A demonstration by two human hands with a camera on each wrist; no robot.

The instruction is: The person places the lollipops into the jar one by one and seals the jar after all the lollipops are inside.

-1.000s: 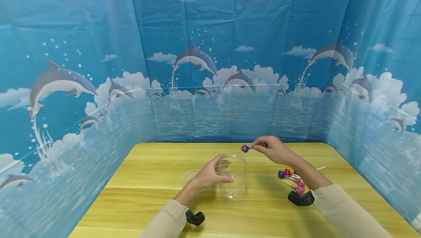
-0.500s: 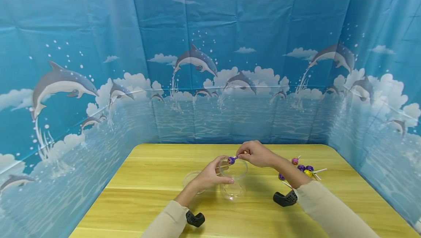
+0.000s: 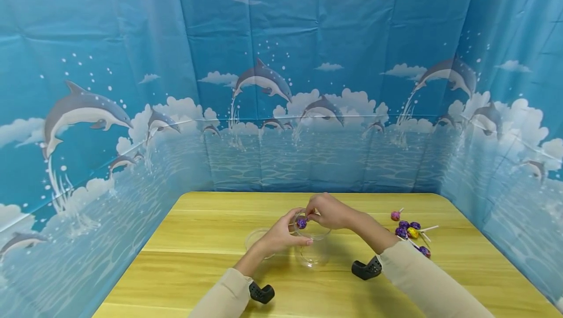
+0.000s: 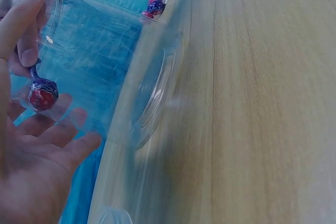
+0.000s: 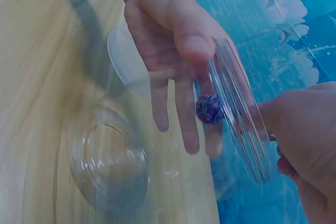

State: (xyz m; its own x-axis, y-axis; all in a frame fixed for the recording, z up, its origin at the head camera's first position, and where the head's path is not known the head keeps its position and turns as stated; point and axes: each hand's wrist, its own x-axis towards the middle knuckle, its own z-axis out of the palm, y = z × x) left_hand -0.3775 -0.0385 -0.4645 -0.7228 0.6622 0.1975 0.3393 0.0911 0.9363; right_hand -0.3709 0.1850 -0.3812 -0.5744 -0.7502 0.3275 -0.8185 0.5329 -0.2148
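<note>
A clear plastic jar (image 3: 311,259) stands on the wooden table with its round mouth upward. My left hand (image 3: 278,236) grips it from the left near the rim, thumb in front and fingers behind. My right hand (image 3: 331,211) pinches the short stick of a purple-wrapped lollipop (image 3: 301,223) at the jar's mouth. In the right wrist view the lollipop's ball (image 5: 209,108) shows through the jar wall, just below the rim (image 5: 239,114). The left wrist view shows the ball (image 4: 43,94) hanging down from the right fingertips; much of the stick is hidden by them.
Several wrapped lollipops lie in a loose pile to the right, among them a pink one (image 3: 395,216) and a yellow one (image 3: 412,232). Left of the jar lies a clear round lid (image 3: 251,240), partly behind the left hand. A dolphin-print curtain (image 3: 281,161) borders the table.
My right hand has carried the lollipop left and down, from above the jar's right side into its mouth. The left hand and jar have stayed in place.
</note>
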